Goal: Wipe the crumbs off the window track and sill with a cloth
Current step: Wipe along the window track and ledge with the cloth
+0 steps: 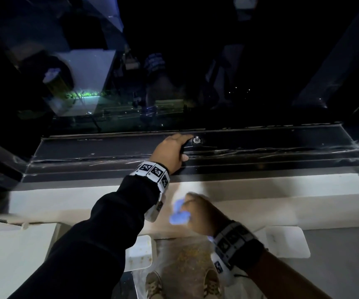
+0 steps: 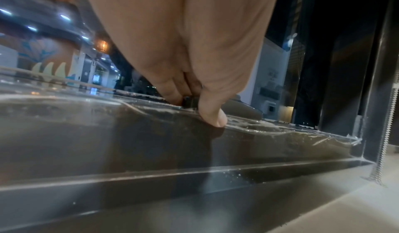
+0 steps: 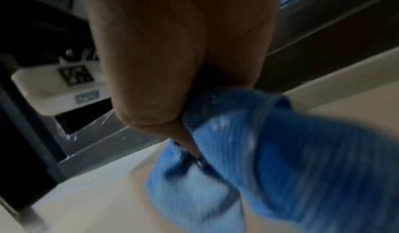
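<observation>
While L hand (image 1: 172, 152) grips window handle (image 2: 190, 102), R hand (image 1: 202, 212) clutches cloth (image 1: 179, 214) over sill (image 1: 66, 203)

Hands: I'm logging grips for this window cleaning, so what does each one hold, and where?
The right hand grips a bunched blue ribbed cloth by its gathered middle. The left hand pinches a small dark handle on the dark window frame.

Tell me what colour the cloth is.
Blue; the cloth, held by the right hand, shows best in the right wrist view.

Dim, glass glare, motion blur
</observation>
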Demonstrator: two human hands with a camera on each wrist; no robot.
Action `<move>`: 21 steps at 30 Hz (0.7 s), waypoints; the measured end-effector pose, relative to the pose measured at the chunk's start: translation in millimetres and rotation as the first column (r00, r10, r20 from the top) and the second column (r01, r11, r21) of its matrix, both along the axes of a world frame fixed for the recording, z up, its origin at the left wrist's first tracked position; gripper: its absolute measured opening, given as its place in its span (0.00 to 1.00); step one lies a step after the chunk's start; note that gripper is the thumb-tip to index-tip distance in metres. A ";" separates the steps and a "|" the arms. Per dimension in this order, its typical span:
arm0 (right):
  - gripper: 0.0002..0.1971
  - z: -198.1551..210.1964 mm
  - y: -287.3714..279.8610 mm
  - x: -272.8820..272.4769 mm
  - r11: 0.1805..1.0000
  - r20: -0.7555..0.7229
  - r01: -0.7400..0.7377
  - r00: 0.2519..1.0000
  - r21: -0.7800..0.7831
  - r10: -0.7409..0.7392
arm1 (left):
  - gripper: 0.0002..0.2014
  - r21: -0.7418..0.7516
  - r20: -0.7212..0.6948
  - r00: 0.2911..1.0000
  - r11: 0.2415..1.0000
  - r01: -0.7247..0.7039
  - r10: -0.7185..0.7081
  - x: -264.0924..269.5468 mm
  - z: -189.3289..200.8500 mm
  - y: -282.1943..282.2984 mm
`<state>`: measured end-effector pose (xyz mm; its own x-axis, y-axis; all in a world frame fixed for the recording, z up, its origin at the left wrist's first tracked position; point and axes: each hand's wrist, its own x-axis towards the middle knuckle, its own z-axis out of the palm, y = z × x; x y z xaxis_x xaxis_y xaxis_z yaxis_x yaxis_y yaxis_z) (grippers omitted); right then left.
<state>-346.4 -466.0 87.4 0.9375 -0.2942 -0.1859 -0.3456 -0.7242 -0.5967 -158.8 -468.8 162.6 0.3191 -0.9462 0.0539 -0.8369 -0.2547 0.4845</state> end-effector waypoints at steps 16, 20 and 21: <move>0.15 -1.0 -3.5 15.1 0.999 0.026 0.004 1.000 0.033 -0.005 | 0.33 0.005 -0.004 1.000 1.000 -0.002 0.002 0.5 1.5 -0.8; 0.17 17.9 -5.5 33.6 0.992 0.248 0.077 0.964 0.102 -0.101 | 0.33 0.000 -0.014 1.000 1.000 0.006 -0.006 1.2 2.4 -1.2; 0.18 16.2 -3.9 36.3 0.991 0.245 0.092 0.963 0.097 -0.114 | 0.33 -0.001 -0.012 1.000 1.000 0.004 -0.004 1.3 1.8 -1.0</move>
